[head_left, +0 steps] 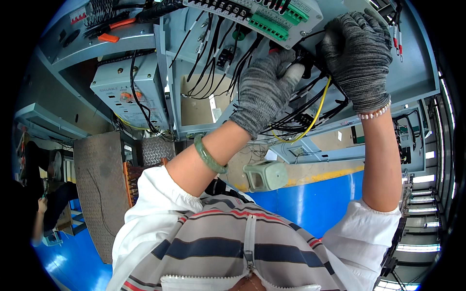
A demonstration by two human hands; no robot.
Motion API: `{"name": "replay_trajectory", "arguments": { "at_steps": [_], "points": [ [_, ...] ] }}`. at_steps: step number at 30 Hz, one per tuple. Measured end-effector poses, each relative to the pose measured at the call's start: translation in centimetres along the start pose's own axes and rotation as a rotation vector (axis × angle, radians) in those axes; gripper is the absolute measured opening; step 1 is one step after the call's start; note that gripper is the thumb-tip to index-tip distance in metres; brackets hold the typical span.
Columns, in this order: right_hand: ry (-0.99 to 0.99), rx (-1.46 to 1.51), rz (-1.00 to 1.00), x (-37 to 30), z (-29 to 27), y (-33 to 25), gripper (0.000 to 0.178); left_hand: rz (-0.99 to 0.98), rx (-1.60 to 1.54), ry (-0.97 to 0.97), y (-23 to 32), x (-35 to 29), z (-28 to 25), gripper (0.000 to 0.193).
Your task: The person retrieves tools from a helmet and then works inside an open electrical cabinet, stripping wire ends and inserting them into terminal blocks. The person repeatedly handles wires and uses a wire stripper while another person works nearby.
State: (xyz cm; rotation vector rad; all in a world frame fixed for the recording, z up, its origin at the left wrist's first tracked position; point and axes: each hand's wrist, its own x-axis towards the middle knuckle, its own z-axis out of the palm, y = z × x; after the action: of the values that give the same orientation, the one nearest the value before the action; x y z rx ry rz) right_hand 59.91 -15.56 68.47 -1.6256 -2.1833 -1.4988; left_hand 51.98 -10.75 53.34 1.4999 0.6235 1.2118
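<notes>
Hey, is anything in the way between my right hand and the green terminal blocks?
Only the right margin of the pale device lies between your right hand and the green terminal blocks; a thin black wire runs near its lower corner. Depth is unclear.

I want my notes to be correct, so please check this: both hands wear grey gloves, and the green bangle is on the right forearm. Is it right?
Not quite. The head view shows the green bangle on the left forearm, not the right. The left hand and right hand do both wear grey gloves.
</notes>
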Motion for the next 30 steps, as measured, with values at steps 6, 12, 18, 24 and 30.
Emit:
{"name": "replay_trajectory", "arguments": {
  "at_steps": [6, 12, 18, 24, 30],
  "points": [
    [0.105, 0.219, -0.113, -0.7, -1.8, -1.7, 0.011, 0.055, 0.207, 0.058, 1.7, 1.5, -0.4, 0.034],
    [-0.008, 0.291, -0.067, -1.5, -2.0, -1.4, 0.010, 0.197, 0.234, 0.115, 0.9, 1.9, -0.3, 0.034],
    [0.060, 0.271, -0.031, -1.3, -0.5, -0.7, 0.008, 0.089, 0.211, -0.058, -0.3, -0.9, -1.1, 0.046],
    [-0.018, 0.190, -0.102, -0.8, -0.5, -2.1, 0.016, 0.158, 0.241, -0.106, -1.4, -1.0, -0.1, 0.054],
    [-0.246, -0.019, -0.054, -0.3, 0.5, -4.1, 0.025, 0.071, 0.157, -0.191, -1.5, -0.4, -0.7, 0.048]
  ]
}}
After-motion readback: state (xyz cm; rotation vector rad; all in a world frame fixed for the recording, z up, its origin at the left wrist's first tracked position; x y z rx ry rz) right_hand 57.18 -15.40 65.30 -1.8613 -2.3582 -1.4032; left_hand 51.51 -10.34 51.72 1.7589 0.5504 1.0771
